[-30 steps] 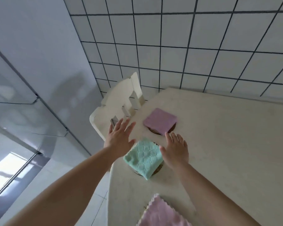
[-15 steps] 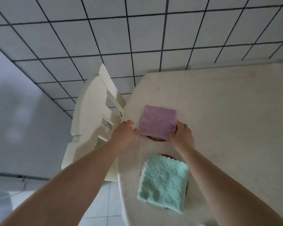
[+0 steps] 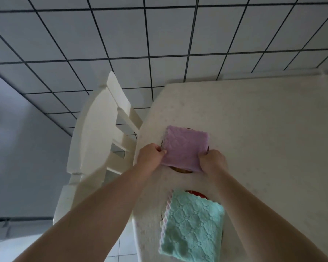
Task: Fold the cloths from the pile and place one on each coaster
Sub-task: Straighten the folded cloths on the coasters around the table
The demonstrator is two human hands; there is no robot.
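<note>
- We see the left hand point(image 3: 150, 155) pinching the left edge of the purple cloth point(image 3: 185, 147) at centre frame.
- Our right hand point(image 3: 213, 161) grips that cloth's lower right corner, fingers curled.
- The folded purple cloth lies over a coaster point(image 3: 182, 169), whose brown rim peeks out below it.
- Lower down, a folded green cloth point(image 3: 192, 226) covers a second coaster point(image 3: 195, 193), a red edge showing.
- Both sit near the left edge of the table point(image 3: 263, 138); a white chair point(image 3: 97, 137) stands left of it.

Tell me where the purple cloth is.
In the head view, the purple cloth lies on a coaster near the table's left edge, beyond the green cloth, gripped by both hands.
</note>
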